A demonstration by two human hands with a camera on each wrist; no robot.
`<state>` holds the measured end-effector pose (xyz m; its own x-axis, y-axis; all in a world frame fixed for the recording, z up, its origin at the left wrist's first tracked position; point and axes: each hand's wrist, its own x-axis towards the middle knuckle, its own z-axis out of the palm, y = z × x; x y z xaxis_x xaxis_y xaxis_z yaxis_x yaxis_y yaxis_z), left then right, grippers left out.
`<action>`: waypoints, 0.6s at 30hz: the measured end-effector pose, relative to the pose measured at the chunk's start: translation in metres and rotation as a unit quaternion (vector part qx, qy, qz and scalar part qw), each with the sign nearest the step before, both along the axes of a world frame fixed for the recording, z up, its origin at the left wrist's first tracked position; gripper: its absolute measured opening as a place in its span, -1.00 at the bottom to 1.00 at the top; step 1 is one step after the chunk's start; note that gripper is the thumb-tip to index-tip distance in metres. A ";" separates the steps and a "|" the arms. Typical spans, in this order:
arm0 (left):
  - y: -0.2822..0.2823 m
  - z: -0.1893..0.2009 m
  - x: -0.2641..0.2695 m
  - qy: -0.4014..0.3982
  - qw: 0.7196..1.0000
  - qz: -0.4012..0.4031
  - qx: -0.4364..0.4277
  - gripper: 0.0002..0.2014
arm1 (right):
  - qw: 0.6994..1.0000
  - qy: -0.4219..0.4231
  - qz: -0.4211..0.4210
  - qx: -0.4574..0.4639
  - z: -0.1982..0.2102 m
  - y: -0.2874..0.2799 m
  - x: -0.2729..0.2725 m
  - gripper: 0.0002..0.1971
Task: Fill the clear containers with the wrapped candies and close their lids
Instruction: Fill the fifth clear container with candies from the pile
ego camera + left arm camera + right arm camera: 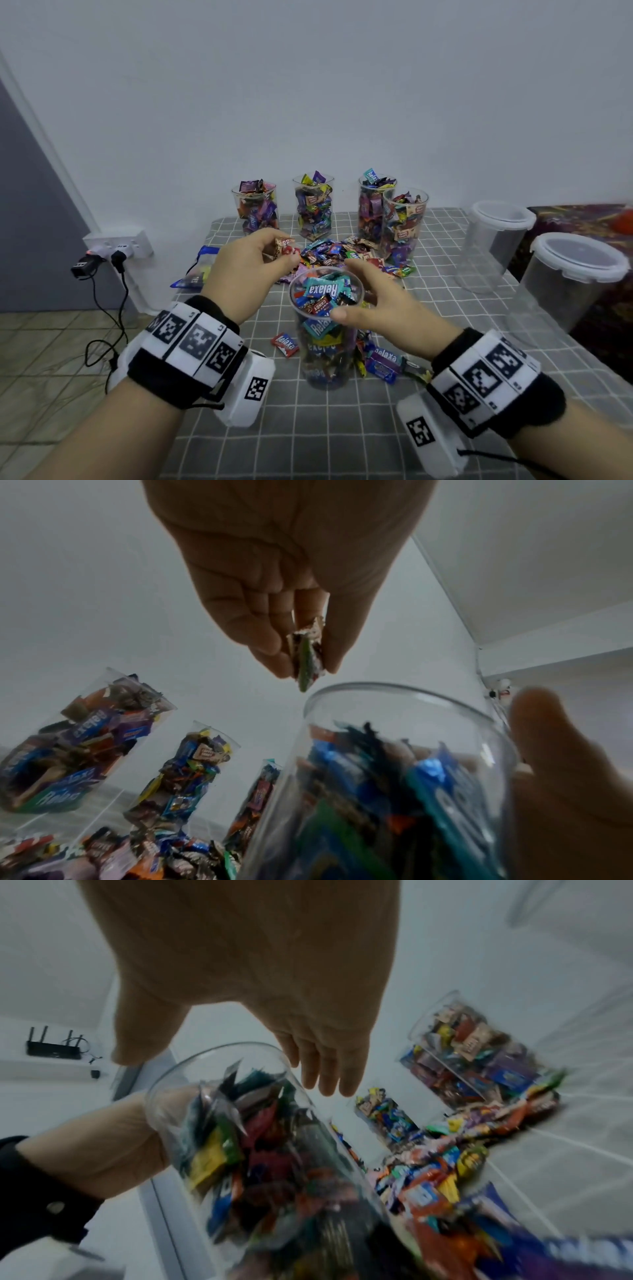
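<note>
A tall clear container point(325, 342), nearly full of wrapped candies, stands at the middle of the checked table point(342, 428). My left hand point(284, 257) hovers just behind and left of its rim and pinches a few wrapped candies point(286, 248); in the left wrist view those candies point(304, 680) hang between thumb and fingers point(274, 653) above the container's rim point(394, 693). My right hand point(346, 289) spans the mouth with straight fingers, thumb point(340, 313) at the near rim. In the blurred right wrist view the container point(274, 1150) sits between thumb point(137, 1047) and fingers point(325, 1080).
Several filled lidless containers point(313, 209) stand along the back wall, with a loose candy pile point(342, 251) in front of them. Two lidded, empty-looking containers point(575, 281) stand at the right. Stray candies point(285, 344) lie by the container. A plugged-in wall socket point(120, 243) is left of the table.
</note>
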<state>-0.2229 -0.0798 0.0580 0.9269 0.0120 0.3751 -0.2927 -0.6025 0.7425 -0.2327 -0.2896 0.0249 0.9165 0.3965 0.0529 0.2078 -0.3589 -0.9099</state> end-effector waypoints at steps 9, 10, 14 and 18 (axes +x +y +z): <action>-0.021 0.013 -0.019 -0.011 0.968 -0.003 0.250 -0.64 | 0.997 0.011 0.025 0.069 -0.018 0.004 -0.004 -0.23; -0.021 0.014 -0.020 -0.012 0.970 -0.006 0.243 -0.63 | 0.997 0.009 0.024 0.069 -0.019 0.003 -0.003 -0.23; -0.019 0.020 -0.022 -0.046 0.975 0.004 0.216 -0.75 | 0.998 0.005 0.019 0.063 -0.020 0.003 -0.001 -0.21; -0.024 0.023 -0.021 -0.028 0.962 -0.008 0.272 -0.74 | 0.998 0.010 0.016 0.066 -0.021 0.004 -0.002 -0.18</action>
